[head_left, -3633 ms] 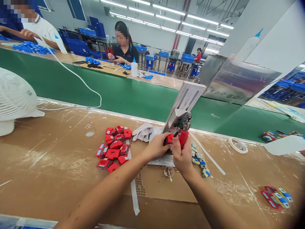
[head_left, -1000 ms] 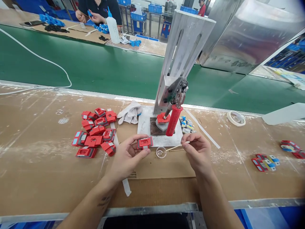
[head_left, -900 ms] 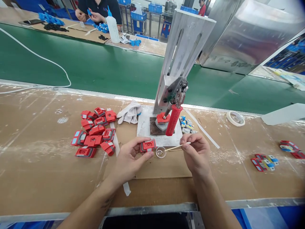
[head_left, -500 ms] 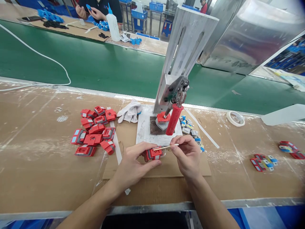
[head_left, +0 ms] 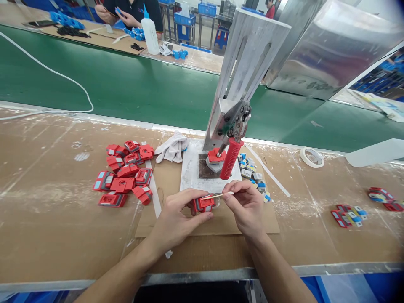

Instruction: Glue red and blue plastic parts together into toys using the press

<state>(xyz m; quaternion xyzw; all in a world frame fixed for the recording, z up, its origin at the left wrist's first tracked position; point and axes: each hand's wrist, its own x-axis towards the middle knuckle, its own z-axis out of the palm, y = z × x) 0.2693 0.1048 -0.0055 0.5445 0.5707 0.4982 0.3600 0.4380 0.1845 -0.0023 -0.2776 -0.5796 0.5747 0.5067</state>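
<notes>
My left hand [head_left: 179, 216] is closed around the side of a small red-and-grey plastic toy car part [head_left: 204, 203], thumb in front and fingers behind. Between the thumb and fingertips of my right hand [head_left: 248, 208] is a thin wooden cotton swab [head_left: 216, 196], its white tip to the right. The swab's left end lies over the recess in the top of the red part. Just behind my hands, another red part [head_left: 216, 155] sits clamped under a toggle clamp with a red handle [head_left: 232, 160].
Red parts [head_left: 123, 184] are heaped to the left, beside a white glove [head_left: 172, 147]. Small blue, white and yellow pieces [head_left: 252, 170] lie right of the clamp, with a tape roll [head_left: 312, 157] farther off. Across the green belt [head_left: 126, 84], a co-worker's hands [head_left: 126, 19] hold a blue piece.
My right hand has shifted slightly left, carrying the swab a little farther over the red part. My left hand stays almost still.
</notes>
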